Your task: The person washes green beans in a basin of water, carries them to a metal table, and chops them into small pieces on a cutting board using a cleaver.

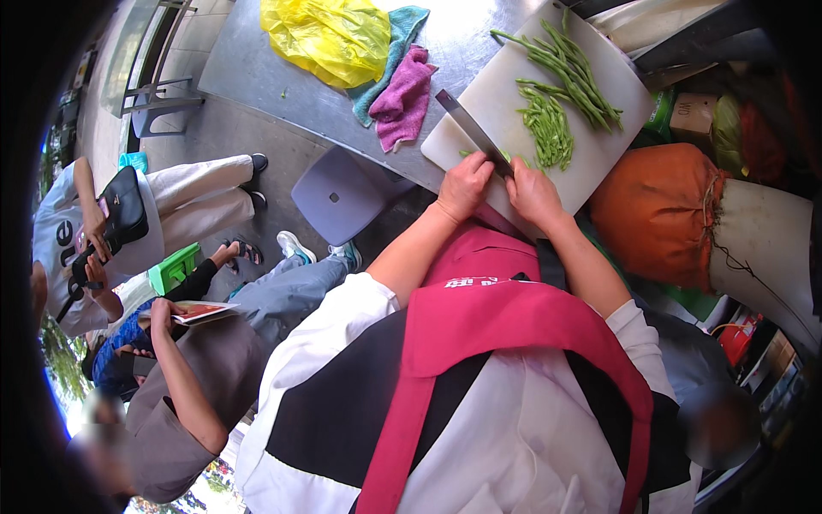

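My right hand [536,193] grips a broad-bladed kitchen knife [474,128] near its handle end, which the fingers hide. The blade slants up and left over a white cutting board [465,132]. Close against the blade, my left hand [465,185] has its fingers curled on green beans, mostly hidden, with a green end [464,153] showing beside them. A few cut bits lie right of the blade. Farther right is a heap of slant-sliced green bean pieces [547,132]. Whole green beans [571,70] lie in a loose bunch on the board's far part.
Left of the board, a purple cloth [404,96], a teal cloth [401,32] and a yellow plastic bag [327,42] lie on the metal table [257,83]. A plastic stool [340,193] stands below. An orange-covered bundle [655,212] is at right. People stand or sit at left.
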